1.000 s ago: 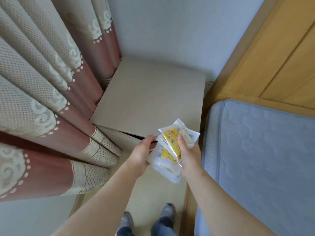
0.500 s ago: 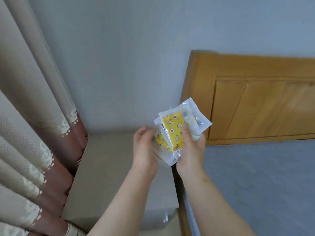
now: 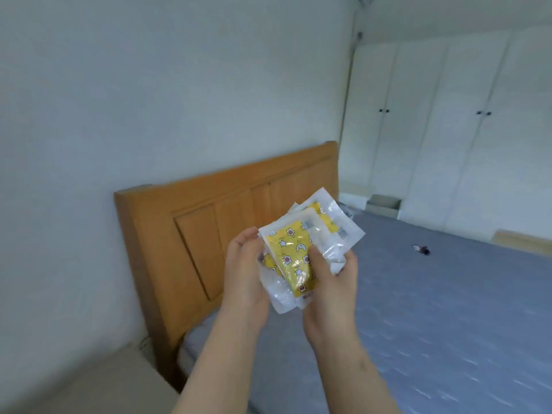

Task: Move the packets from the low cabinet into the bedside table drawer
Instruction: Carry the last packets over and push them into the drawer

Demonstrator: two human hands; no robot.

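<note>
I hold a small stack of clear plastic packets (image 3: pixel 294 252) with yellow star-printed inserts in front of my chest, above the bed. My right hand (image 3: pixel 331 291) grips the stack from the right, thumb pressed on the top packet's yellow part. My left hand (image 3: pixel 243 279) cups the stack's left edge, fingers curled round behind it. The low beige cabinet (image 3: pixel 98 383) shows only as a blurred top at the lower left. A small beige bedside table (image 3: pixel 383 204) stands beyond the bed's far side, next to the wardrobe; I cannot make out any drawer.
A wooden headboard (image 3: pixel 209 228) stands against the white wall. The blue mattress (image 3: pixel 433 309) fills the right half, with a small dark object (image 3: pixel 421 249) lying on it. White wardrobe doors (image 3: pixel 448 130) line the far wall.
My view has swung up and to the right, from the cabinet and curtain to the bed and wardrobe. Both hands have kept hold of the packets throughout.
</note>
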